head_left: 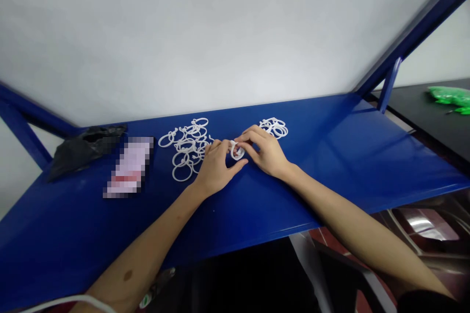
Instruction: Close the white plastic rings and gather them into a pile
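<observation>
a black sleeve (426, 301) ends at the lower right of the frame, leaving the right arm (356, 222) and right hand (267, 152) bare. the left arm (154, 237) and left hand (216, 168) are bare too, with an oval mark (128, 275) at lower left and a white cable (91, 299) curving below it.

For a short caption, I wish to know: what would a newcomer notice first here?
The left hand and right hand, holding a white ring mid-picture, come first. Then come the larger pile of rings beside the left hand and the smaller pile beyond the right hand, on the blue table.
</observation>
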Demonstrator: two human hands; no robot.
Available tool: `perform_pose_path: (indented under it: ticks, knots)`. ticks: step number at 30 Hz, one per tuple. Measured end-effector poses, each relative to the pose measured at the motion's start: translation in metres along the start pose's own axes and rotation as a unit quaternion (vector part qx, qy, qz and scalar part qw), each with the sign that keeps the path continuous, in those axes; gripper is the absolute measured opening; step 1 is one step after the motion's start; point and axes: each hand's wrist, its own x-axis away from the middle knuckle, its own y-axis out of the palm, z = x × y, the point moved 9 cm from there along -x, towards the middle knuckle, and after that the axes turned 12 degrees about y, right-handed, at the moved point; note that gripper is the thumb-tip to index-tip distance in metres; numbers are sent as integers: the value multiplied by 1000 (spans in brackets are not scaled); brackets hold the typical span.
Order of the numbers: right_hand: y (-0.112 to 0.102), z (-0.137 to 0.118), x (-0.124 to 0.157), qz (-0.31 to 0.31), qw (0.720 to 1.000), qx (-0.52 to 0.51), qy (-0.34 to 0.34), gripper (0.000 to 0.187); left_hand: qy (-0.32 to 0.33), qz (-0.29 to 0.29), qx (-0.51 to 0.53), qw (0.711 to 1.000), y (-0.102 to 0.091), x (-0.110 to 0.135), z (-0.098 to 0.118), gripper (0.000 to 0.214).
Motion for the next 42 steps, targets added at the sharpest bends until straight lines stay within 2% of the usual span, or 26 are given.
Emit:
perform_pose_path:
  ticks: [2,4,8,11,14,17,20,23,25,28,31,34,38,40,42]
  knots:
    - [1,0,0,-6,1000,-2,0,11,-3,22,10,1000,-3,0,-3,37]
    - [2,-3,1,-11,1000,-5,-7,12,5,14,16,1000,-5,-2,-3,41]
    - [-4,-14,-1,-10,999,11,-38,13,0,1,-14,1000,-14,-4,-7,12]
    - [-25,-15,-6,45,995,74,-42,15,8,-16,-19,1000,-13,-5,-7,12]
    - [-55,5,-13,116,983,144,21,20,29,-42,-21,998,-8,-3,-3,14]
    - [-69,36,-17,107,973,186,86,19,40,-51,-32,997,-5,-1,-2,17]
    - [-64,61,-18,25,969,220,111,15,55,-47,-39,997,-8,0,-2,24]
    - [-53,74,-14,-59,964,241,94,13,55,-46,-39,997,-15,1,-3,34]
    - [-47,77,-12,-88,962,248,79,12,53,-58,-36,996,-18,1,-3,37]
    - [-44,82,-10,-92,955,272,78,12,62,-93,-37,993,-18,1,2,33]
    - [-42,83,-10,-84,946,303,79,12,76,-131,-44,988,-13,3,5,20]
    - [-45,77,-11,-60,946,310,78,13,90,-143,-49,984,-8,4,5,11]
    - [-48,62,-14,-15,969,231,86,13,79,-104,-10,991,-11,1,3,14]
    - [-36,53,-13,-37,984,150,87,16,30,-60,55,996,-18,-1,-3,11]
    - [-17,42,-9,-80,990,66,91,21,-45,-20,150,987,-22,-1,-14,10]
